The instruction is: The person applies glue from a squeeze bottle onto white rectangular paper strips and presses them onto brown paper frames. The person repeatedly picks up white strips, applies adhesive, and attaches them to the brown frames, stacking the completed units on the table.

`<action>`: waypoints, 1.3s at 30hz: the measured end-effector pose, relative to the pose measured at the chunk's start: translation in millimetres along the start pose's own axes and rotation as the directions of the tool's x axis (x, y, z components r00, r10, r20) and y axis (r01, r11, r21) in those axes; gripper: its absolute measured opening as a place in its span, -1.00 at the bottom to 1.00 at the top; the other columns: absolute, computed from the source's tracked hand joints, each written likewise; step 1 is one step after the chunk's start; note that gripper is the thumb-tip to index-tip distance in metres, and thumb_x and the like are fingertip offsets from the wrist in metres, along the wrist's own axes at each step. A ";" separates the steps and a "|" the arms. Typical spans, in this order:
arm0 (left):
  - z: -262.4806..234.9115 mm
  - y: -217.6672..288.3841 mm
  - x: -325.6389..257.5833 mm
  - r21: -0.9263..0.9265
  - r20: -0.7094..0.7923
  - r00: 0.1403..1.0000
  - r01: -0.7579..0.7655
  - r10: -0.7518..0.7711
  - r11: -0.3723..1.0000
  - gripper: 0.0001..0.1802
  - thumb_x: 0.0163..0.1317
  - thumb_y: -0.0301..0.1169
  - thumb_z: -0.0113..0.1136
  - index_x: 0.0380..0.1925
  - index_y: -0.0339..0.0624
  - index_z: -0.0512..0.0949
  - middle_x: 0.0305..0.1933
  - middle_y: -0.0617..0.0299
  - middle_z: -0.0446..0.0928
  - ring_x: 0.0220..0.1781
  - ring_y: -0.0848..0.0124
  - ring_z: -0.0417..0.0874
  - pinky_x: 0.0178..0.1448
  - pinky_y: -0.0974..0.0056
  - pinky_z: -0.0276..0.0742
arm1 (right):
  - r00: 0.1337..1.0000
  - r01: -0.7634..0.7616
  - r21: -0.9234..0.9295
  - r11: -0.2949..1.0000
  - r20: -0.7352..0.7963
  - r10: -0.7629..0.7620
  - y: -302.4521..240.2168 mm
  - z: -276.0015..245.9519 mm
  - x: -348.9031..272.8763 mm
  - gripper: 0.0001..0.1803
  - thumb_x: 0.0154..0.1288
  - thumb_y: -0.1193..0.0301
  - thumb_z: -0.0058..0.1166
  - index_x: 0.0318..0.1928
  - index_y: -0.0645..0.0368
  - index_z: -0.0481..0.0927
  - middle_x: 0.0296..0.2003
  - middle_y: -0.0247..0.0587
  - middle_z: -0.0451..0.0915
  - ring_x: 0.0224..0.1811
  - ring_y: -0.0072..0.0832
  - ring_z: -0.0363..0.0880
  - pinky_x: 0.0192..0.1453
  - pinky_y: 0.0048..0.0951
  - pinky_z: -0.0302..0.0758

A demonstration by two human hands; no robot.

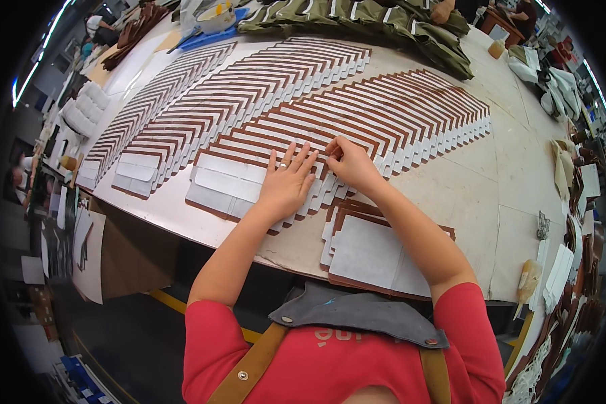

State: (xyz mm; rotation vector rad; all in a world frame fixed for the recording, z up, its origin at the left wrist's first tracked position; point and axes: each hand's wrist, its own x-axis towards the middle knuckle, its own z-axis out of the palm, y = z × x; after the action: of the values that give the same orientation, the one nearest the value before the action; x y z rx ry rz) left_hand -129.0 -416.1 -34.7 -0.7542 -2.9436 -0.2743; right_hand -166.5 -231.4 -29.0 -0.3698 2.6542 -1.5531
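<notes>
My left hand (288, 180) lies flat with its fingers spread on the nearest row of overlapping brown pieces with white backing (227, 176). A ring is on one finger. My right hand (351, 163) is beside it at the row's right edge, its fingers curled together in a pinch. Whatever the fingertips hold, if anything, is hidden. Two more fanned rows of the same pieces, a middle row (139, 166) and a narrower far-left row (89, 168), stretch away across the table. Under my right forearm sits a loose stack of brown and white pieces (367, 248).
The pale table (468, 182) has its near edge just before my body. Folded olive-green fabric pieces (357, 17) lie along the back, with a blue tray (205, 35) and a tub (215, 19). A glue-coloured bottle with a brush (528, 279) is at the right edge.
</notes>
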 end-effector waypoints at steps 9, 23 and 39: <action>1.3 4.4 -0.1 0.008 -0.001 1.000 0.002 -0.002 1.000 -0.47 0.39 -0.18 -0.28 0.35 0.06 0.12 0.46 0.22 0.01 0.50 0.20 -0.10 0.48 -0.05 -0.32 | 0.998 -0.036 0.032 0.999 0.044 0.035 -5.9 -7.8 -1.9 -0.83 0.06 0.52 0.07 -0.31 0.28 0.43 -0.44 -0.04 0.56 -0.38 -0.23 0.57 -0.26 -0.34 0.48; -15.5 7.0 9.4 -0.089 0.188 0.981 0.069 -0.051 0.994 -0.42 0.38 -0.10 -0.26 0.35 -0.04 0.10 0.48 0.16 -0.10 0.51 0.13 -0.18 0.46 -0.14 -0.40 | 0.988 -0.069 -0.159 0.985 -0.150 0.045 23.6 -104.2 -50.1 -0.85 0.24 0.48 0.01 -0.22 0.27 0.53 -0.30 -0.17 0.55 -0.37 -0.44 0.46 -0.22 -0.46 0.43; 11.0 18.0 35.9 0.046 0.030 0.995 -0.101 0.100 0.994 -0.43 0.40 -0.11 -0.33 0.36 -0.01 0.07 0.48 0.18 -0.05 0.50 0.18 -0.10 0.48 -0.08 -0.32 | 0.998 -0.033 0.030 0.999 -0.049 0.035 2.7 -29.4 -11.3 -0.78 0.14 0.45 0.09 -0.19 0.27 0.53 -0.42 -0.13 0.61 -0.40 -0.36 0.57 -0.26 -0.38 0.49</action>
State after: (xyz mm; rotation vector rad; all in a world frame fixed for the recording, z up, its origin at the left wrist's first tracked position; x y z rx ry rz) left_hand -152.2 -381.6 -38.0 -0.9031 -2.9148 -0.1868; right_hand -160.7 -202.5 -17.6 -0.2871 2.6557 -1.6101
